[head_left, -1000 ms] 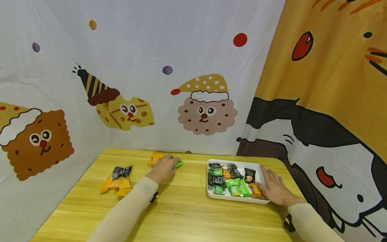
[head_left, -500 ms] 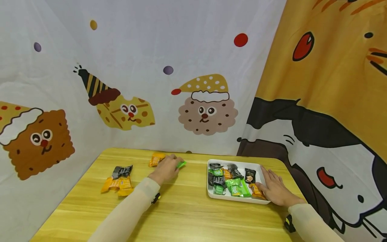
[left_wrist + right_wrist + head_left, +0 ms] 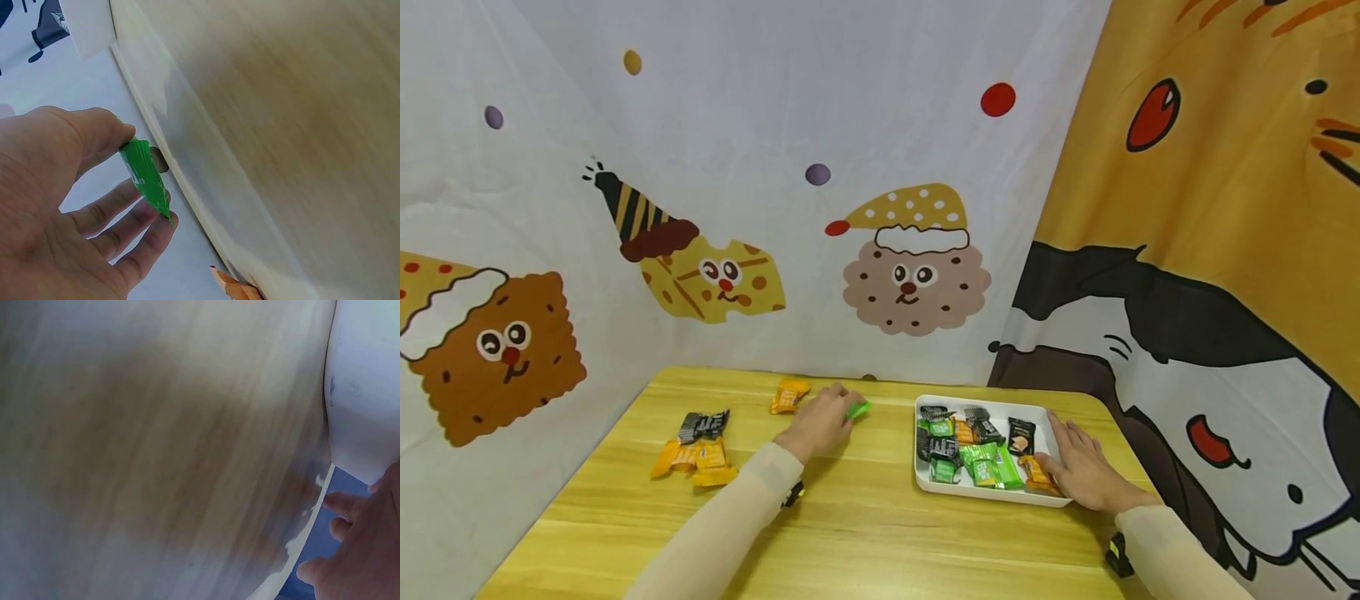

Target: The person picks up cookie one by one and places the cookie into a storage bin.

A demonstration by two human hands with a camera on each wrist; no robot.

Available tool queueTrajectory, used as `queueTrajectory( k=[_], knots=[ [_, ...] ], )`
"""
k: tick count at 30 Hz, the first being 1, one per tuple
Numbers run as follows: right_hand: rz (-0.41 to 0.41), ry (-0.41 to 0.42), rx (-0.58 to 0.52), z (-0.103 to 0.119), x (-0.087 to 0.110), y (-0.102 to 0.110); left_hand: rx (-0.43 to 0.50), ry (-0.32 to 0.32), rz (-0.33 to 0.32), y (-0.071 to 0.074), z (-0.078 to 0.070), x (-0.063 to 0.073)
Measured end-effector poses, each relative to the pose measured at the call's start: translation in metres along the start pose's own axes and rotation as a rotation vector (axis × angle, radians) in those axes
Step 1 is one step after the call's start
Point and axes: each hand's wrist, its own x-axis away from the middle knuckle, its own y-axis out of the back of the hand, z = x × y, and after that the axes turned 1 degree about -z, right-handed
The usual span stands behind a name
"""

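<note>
1. Left hand point(image 3: 822, 423) and green packet point(image 3: 860, 409) have edged toward 3 o'clock, nearer the tray point(image 3: 958, 492), since the earlier frame; the loose orange packet point(image 3: 788, 395) shows more fully at that hand's 10 o'clock.
2. Thumb and fingertips of the left hand pinch the green packet, which is outside the tray, between its 9 and 10 o'clock.
3. Right hand point(image 3: 1086, 467) has its fingers straight along the tray's 3 o'clock side, the thumb over the rim beside an inner orange packet point(image 3: 1038, 477).
4. Inside the tray, an upper black packet point(image 3: 1021, 436) lies at 2 o'clock, green packets near 6, and more black ones toward 9.
5. Well apart at the left hand's 9 o'clock, an outer black packet point(image 3: 702, 426) lies on the table point(image 3: 880, 542), just beyond a few orange packets point(image 3: 710, 454).
</note>
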Motion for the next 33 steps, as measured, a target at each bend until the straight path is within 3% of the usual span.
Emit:
queueTrajectory(
  k=[15,33],
  knots=[
    [-0.003,0.008,0.002,-0.002,0.0,-0.001,-0.017,-0.055,-0.04,-0.002,-0.022,-0.007],
    [-0.004,-0.007,0.005,0.001,0.0,-0.001,-0.045,-0.147,-0.087,0.007,-0.061,-0.016]
  ],
)
